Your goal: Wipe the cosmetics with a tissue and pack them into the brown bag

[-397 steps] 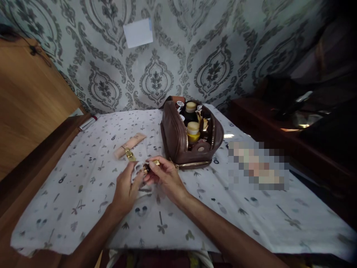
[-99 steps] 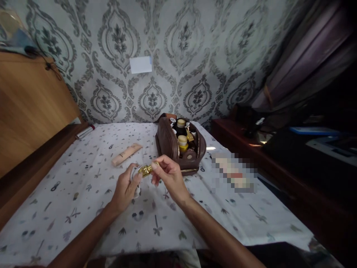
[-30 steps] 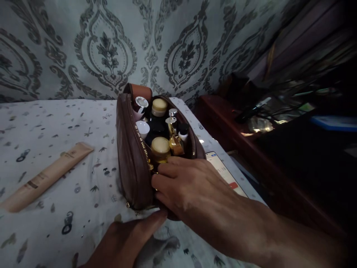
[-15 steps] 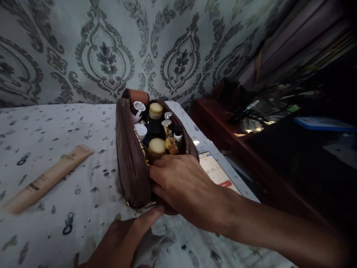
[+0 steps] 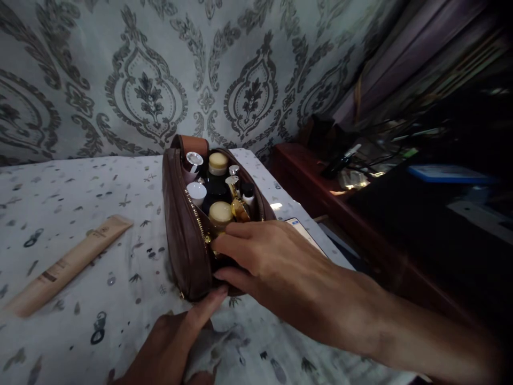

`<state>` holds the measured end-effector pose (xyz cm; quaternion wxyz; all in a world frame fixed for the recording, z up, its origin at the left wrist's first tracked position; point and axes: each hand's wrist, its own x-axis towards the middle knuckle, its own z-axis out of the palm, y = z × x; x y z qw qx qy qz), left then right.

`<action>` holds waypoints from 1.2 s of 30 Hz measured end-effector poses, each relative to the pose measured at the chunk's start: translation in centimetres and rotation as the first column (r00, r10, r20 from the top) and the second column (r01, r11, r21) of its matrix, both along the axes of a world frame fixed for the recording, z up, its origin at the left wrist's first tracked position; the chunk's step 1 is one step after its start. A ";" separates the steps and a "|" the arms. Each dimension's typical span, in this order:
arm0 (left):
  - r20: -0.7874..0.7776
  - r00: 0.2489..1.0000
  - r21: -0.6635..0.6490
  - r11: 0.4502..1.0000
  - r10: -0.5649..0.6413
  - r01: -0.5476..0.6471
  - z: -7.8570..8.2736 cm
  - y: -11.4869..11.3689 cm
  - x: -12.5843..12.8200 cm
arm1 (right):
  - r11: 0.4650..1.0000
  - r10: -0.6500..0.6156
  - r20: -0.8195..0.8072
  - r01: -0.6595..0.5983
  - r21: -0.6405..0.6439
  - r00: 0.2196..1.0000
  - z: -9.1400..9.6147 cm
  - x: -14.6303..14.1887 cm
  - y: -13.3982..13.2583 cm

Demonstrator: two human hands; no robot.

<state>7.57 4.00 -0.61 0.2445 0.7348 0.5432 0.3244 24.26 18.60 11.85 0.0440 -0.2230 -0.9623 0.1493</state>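
Observation:
A brown zip-up toiletry bag [image 5: 186,251] stands unzipped on the bed. Inside it are several cosmetics, among them two cream jars with yellowish lids [image 5: 220,214], a white round cap [image 5: 196,192] and a gold-coloured bottle [image 5: 240,209]. My right hand [image 5: 272,256] reaches into the near end of the bag, its fingers and thumb bent around a small gold-coloured item, mostly hidden, that I cannot make out. My left hand [image 5: 172,337] is low at the front, index finger stretched out with its tip against the bag's near end; it holds nothing I can see.
A beige squeeze tube [image 5: 72,264] lies on the patterned sheet [image 5: 132,321] to the left. A phone [image 5: 306,232] lies partly hidden behind my right hand. To the right are a dark red wooden edge [image 5: 296,171], cables and a blue-edged flat object [image 5: 449,174]. A patterned wall rises behind.
My right hand has drawn back slightly, with thumb and index finger now further apart and a gold glint showing between them. The left fingertip stays at the bag. The view has shifted slightly.

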 end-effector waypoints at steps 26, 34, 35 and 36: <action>-0.049 0.997 0.056 0.997 -0.052 0.054 -1.0 -0.4 -0.6 | 0.968 -0.060 0.015 0.054 0.246 0.998 0.2 1.4 -0.9; -0.057 0.997 -0.001 0.999 -0.045 0.045 0.1 -0.7 -0.6 | 0.903 0.020 0.058 -0.043 0.427 0.998 -0.5 -0.1 -0.3; -0.057 0.997 -0.001 0.999 -0.053 0.053 0.3 -0.6 -0.6 | 0.899 0.035 0.048 -0.053 0.434 0.998 -0.6 -0.2 -0.2; -0.056 0.997 0.002 0.998 -0.060 0.060 0.6 -0.6 -0.6 | 0.899 0.053 0.036 -0.063 0.433 0.998 -0.8 -0.2 -0.1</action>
